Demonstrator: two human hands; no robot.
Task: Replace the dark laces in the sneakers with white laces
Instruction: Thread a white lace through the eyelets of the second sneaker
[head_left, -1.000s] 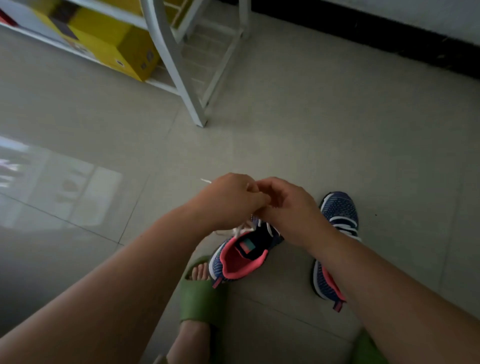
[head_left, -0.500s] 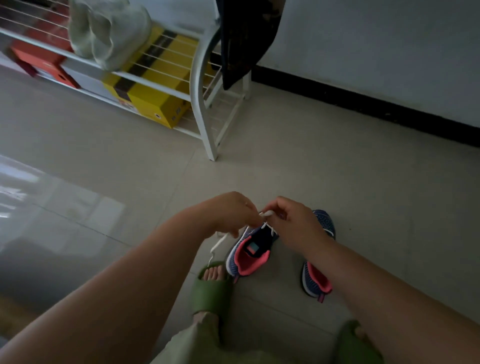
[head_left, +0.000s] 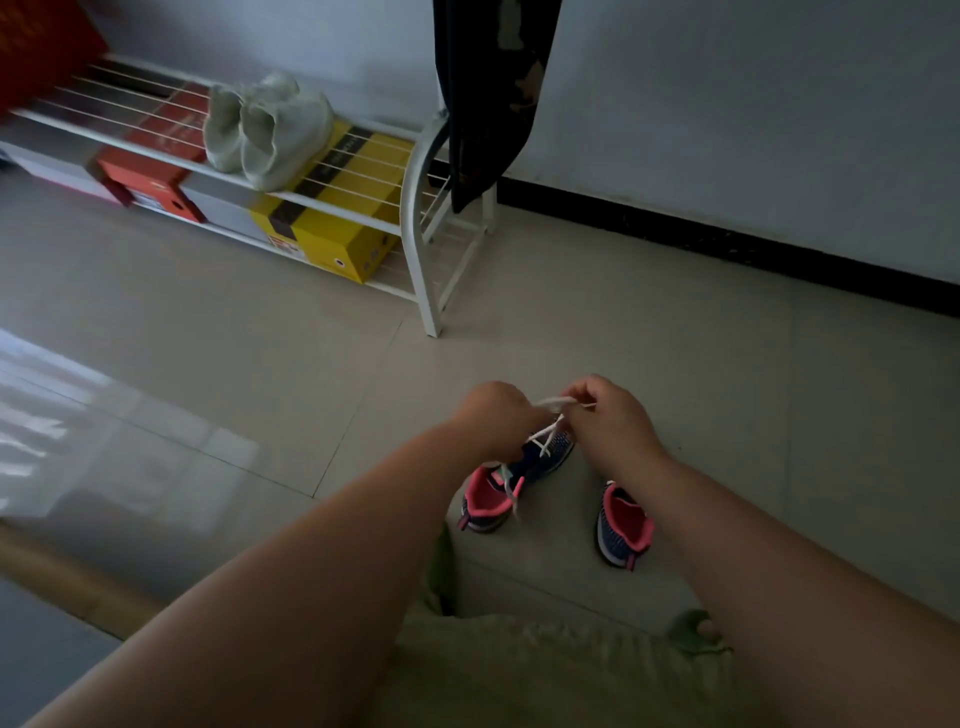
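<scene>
- The left hand (head_left: 496, 418) and the right hand (head_left: 613, 415) are held close together, just above the left sneaker (head_left: 519, 478).
- Both hands have curled fingers, and each one pinches a bit of the white lace (head_left: 556, 402). The lace makes a short bridge from 1 hand to the other.
- The left sneaker sits on the floor (head_left: 727, 389), right under the hands. From the hands, the lace runs down to the front part of this shoe.
- The shoe is long from heel to toe. Its pink heel opening is near the person, and its toe points away toward the wall.
- A loose end of the lace hangs down over the pink opening.
- The right sneaker (head_left: 621, 525) stands beside it, a little apart, partly hidden by the right arm. I cannot tell which lace it has.
- Both hands are about the same way from the shoe. The next tug or tie will likely go up and out from the shoe's middle.
- I think the lacing of the left sneaker is nearly done, and tying comes next.
- Far back stands a white shoe rack (head_left: 421, 218). On top of it is 1 pair of pale shoes (head_left: 270, 130).
- Under the top shelf are a yellow box (head_left: 332, 234) and a red box (head_left: 150, 182). I cannot see what is inside them.
</scene>
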